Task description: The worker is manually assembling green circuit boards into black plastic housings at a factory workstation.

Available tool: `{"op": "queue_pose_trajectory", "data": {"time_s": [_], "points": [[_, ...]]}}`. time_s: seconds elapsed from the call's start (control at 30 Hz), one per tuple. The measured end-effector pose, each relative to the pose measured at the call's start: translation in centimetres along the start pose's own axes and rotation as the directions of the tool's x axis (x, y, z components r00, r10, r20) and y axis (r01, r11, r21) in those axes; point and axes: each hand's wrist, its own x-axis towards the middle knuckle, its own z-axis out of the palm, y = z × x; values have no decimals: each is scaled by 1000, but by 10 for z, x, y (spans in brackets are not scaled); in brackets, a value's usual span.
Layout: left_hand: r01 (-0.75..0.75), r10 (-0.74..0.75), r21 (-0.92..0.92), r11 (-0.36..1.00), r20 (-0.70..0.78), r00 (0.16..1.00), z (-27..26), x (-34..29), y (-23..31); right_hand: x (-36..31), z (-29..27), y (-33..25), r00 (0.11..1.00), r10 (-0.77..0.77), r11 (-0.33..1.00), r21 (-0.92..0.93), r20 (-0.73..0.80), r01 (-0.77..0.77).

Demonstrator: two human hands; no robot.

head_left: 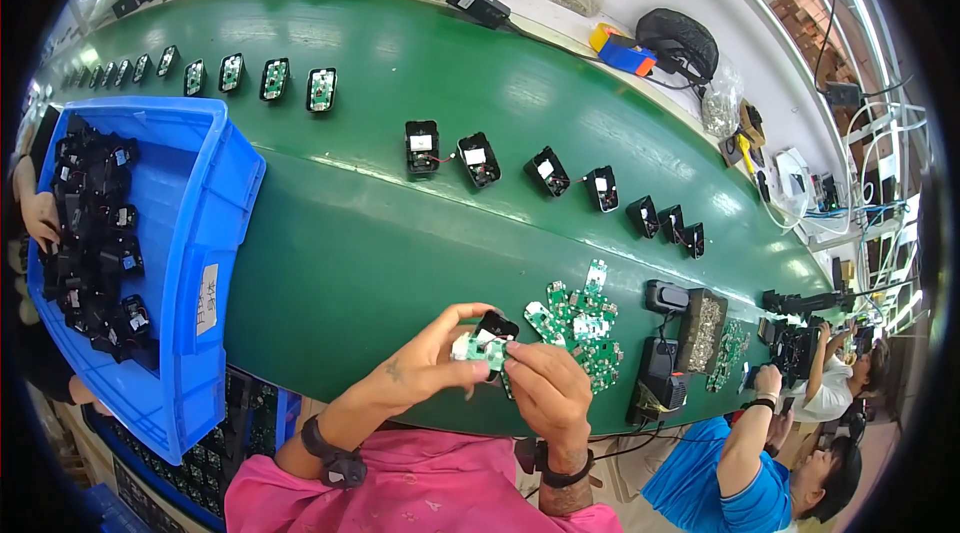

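In front of my pink shirt, my left hand [415,365] has its fingers and thumb around a small black plastic housing [498,323]. My right hand [550,388] pinches the edge of a green circuit board [472,349] lying over the housing's open side. The left thumb also rests near the board. How far the board sits inside the housing cannot be made out. Just right of my hands lies a loose pile of green circuit boards [590,323]. Beyond them, several open black housings [477,161] with white-labelled parts and wires stand in a slanting row.
A blue bin [205,223] with black housings stands at the left on the green table [350,233]. Housings with boards [321,90] line the far left. A black device [660,378] and a tray of small metal parts [703,331] stand right. Co-workers [740,473] work nearby.
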Motion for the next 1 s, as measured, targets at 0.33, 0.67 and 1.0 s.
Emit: {"op": "queue_pose_trajectory", "data": {"time_s": [0.33,0.67,1.0], "points": [[-62,182,452,890,-228,956,14,1,-10,-16,20,-42,707,707,645,418,-9,-640],[-233,252,248,940,-47,967,12,-6,-16,-15,33,-32,572,819,510,518,-48,-687],[68,-16,271,960,-187,982,14,-20,2,-12,43,-36,644,756,645,301,-116,-703]]}}
